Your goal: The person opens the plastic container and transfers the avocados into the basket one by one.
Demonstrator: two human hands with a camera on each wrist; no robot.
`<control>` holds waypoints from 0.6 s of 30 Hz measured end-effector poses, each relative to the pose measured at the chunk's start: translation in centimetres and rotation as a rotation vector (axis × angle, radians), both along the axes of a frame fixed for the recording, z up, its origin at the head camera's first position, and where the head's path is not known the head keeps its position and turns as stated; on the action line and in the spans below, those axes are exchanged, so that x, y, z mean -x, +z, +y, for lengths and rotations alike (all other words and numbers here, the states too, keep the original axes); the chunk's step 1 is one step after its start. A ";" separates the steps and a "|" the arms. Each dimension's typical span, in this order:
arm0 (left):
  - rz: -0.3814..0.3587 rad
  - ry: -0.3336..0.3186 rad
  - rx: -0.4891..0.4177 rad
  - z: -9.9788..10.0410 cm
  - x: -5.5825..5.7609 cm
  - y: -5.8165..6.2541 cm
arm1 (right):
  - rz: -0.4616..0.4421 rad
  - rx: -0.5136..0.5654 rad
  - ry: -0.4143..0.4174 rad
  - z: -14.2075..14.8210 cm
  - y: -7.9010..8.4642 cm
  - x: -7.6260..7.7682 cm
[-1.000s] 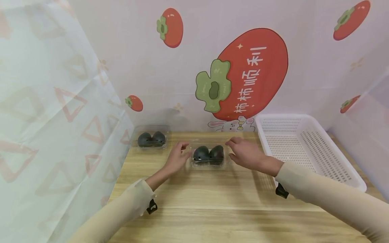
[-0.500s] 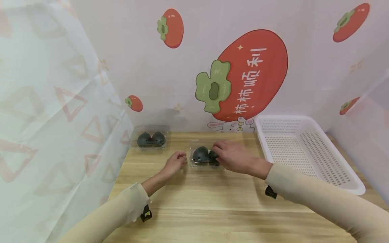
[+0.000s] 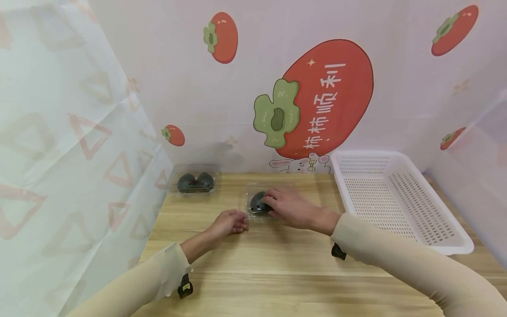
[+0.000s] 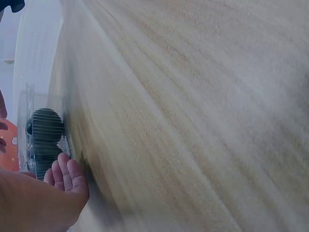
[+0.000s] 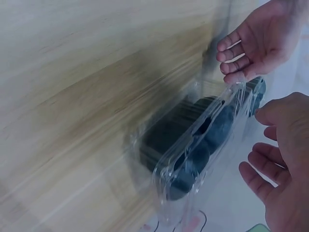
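A clear plastic clamshell box (image 3: 252, 215) holds two dark, egg-shaped fruits like avocados (image 3: 258, 202), the right one mostly hidden in the head view. Over the box's right side is my right hand (image 3: 295, 209), its fingers loosely bent. The right wrist view shows this right hand (image 5: 287, 159) above the lid, a gap between fingertips and plastic. My left hand (image 3: 227, 224) lies at the front left corner, fingers loosely bent. In the right wrist view, the left hand (image 5: 263, 41) has a digit touching the lid's corner (image 5: 235, 86).
Another clear box (image 3: 195, 182) with two similar dark fruits stands at the back left by the wall. A white perforated plastic basket (image 3: 447, 251) sits on the right of the wooden table (image 3: 269, 273). Printed sheets cover the walls.
My right hand has moved left from beside the box to over it. My left hand has drawn back from the box's left side and come to its front left corner.
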State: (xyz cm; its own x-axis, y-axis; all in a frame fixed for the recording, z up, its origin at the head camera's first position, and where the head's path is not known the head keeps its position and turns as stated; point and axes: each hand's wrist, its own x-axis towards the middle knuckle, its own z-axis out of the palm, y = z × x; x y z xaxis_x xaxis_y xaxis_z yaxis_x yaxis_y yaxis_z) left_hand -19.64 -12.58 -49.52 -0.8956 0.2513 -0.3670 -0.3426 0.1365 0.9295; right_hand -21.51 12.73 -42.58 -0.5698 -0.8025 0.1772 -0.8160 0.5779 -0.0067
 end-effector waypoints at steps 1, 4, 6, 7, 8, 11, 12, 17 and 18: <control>-0.001 -0.009 -0.010 0.0 0.0 0.0 | -0.009 0.002 0.001 -0.2 -0.1 0.0; -0.003 -0.025 -0.040 0.0 -0.1 -0.1 | -0.037 0.003 -0.001 -0.8 -0.2 -0.1; -0.002 -0.036 -0.055 0.0 -0.1 -0.1 | -0.048 0.007 0.000 -1.1 -0.4 -0.1; -0.003 -0.042 -0.061 -0.1 -0.1 -0.1 | -0.053 0.007 -0.001 -1.3 -0.5 -0.1; -0.004 -0.049 -0.065 -0.1 -0.1 -0.2 | -0.057 0.007 0.000 -1.5 -0.6 -0.1; -0.014 -0.068 -0.080 -0.2 0.0 -0.2 | -0.073 0.018 0.007 -1.8 -0.9 0.1; -0.018 -0.074 -0.082 -0.2 0.0 -0.2 | -0.074 0.020 0.011 -1.8 -1.0 0.2; -0.040 -0.086 -0.085 -0.3 0.1 -0.2 | -0.078 0.032 0.030 -2.1 -1.4 0.4; -0.043 -0.088 -0.085 -0.4 0.1 -0.2 | -0.078 0.033 0.032 -2.1 -1.5 0.4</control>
